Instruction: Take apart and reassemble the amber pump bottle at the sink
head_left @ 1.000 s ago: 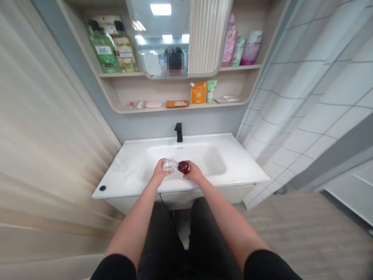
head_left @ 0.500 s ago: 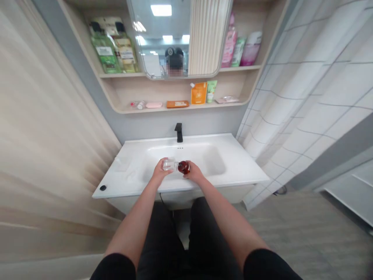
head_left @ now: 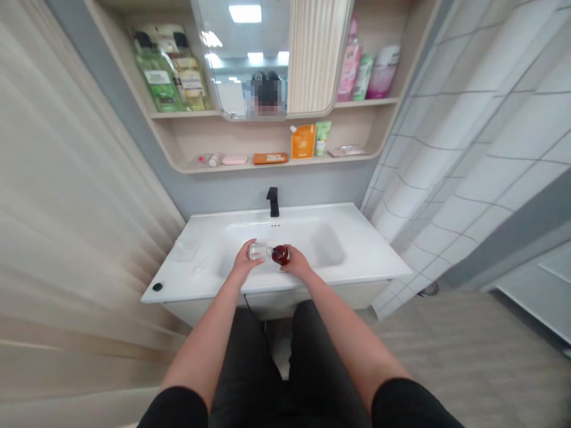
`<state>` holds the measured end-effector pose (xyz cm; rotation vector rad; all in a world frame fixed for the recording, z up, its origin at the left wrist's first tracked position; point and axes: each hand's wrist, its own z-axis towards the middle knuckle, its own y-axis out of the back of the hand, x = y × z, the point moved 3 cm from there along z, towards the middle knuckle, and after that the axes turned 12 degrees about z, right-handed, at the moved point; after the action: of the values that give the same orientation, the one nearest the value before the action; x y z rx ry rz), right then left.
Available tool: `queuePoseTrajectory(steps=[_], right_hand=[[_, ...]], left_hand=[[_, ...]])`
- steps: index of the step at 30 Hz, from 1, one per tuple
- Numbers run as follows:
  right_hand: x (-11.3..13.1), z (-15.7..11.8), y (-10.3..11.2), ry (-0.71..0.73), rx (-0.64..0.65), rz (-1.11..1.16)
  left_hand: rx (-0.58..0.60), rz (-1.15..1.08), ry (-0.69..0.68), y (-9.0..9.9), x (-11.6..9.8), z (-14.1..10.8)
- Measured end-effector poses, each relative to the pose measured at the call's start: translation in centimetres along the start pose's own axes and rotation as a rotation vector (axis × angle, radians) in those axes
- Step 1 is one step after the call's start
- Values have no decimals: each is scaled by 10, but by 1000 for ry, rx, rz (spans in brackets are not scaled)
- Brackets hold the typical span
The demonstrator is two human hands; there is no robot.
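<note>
Over the white sink basin (head_left: 328, 244), my left hand (head_left: 243, 260) is closed around a clear bottle (head_left: 257, 251), which lies tipped on its side with its neck to the right. My right hand (head_left: 296, 261) grips a dark red-brown bottle (head_left: 281, 255), tilted so its mouth points left. The two bottle mouths meet or nearly meet; whether they touch is too small to tell. Behind both hands stands a black faucet (head_left: 273, 202).
A small round black cap (head_left: 157, 287) lies on the counter's front left corner. Above the sink, a shelf holds an orange pouch (head_left: 303, 141), a green tube (head_left: 322, 138), an orange packet (head_left: 270, 158) and a pink bar (head_left: 234, 160). A mirror cabinet (head_left: 250, 56) hangs over it.
The view has shifted very slightly. Both hands keep hold of their bottles in almost the same place over the basin.
</note>
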<state>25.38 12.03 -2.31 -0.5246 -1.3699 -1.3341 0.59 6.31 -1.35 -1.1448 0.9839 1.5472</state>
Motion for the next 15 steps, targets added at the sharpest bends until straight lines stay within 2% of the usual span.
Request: queuePoseTrajectory(steps=[15], right_hand=[[3, -2, 1, -40, -6, -37]], left_hand=[[8, 5, -25, 1, 4, 1]])
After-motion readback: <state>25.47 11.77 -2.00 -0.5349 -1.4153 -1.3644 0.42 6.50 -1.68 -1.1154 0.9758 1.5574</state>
